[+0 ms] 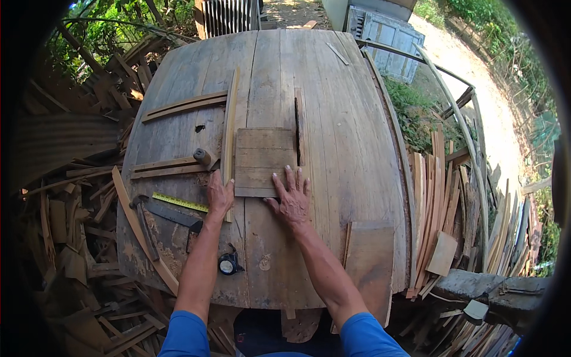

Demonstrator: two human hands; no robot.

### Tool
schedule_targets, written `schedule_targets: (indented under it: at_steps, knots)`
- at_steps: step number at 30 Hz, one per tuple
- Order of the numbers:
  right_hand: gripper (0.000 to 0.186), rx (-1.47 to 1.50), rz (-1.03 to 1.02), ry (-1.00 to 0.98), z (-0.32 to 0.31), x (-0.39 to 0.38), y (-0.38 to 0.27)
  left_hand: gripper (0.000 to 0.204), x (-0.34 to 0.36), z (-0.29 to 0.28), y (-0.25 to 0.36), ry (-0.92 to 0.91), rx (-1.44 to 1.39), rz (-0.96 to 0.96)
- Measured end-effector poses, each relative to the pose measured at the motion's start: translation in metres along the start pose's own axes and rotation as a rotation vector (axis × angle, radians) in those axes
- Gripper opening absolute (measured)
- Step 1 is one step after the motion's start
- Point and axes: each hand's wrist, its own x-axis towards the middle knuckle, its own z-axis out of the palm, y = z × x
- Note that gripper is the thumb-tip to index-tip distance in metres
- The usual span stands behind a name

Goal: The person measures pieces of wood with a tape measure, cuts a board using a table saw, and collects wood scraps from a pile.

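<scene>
My right hand (292, 199) lies with fingers spread across the near right corner of a flat, squarish wooden board (264, 152). My left hand (220, 194) is closed over the near end of a long narrow wooden strip (232, 113), just left of that board. Beyond my left fingers is a round wooden handle (203, 156); whatever it joins is partly hidden. A yellow measuring tape blade (178, 201) extends toward my left wrist, and a black tape measure case (228, 263) sits between my forearms. A long dark blade with a black handle (172, 215) lies left of my wrist.
The plank table (351, 172) has a long slot (300, 128) right of the board. Paired strips (184, 107) lie at left, near a hammer-like tool (147, 223) and a curved slat (140, 229). A larger board (370, 256) rests at near right. Scrap wood surrounds the table.
</scene>
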Motion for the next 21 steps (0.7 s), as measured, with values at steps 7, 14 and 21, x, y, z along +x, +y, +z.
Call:
schedule_targets:
  at_steps: [7,14,21]
  knots:
    - [0.071,-0.041,0.0,0.037,-0.002,0.044,0.017,0.048,0.006,-0.008,0.008,-0.067,0.008,-0.098]
    - [0.068,-0.043,0.066,0.065,0.004,0.071,0.019,0.052,0.033,0.002,0.022,0.001,0.188,-0.01]
    - [0.064,-0.033,0.038,0.081,0.01,0.083,0.022,0.055,0.065,0.001,0.026,-0.079,0.327,-0.061]
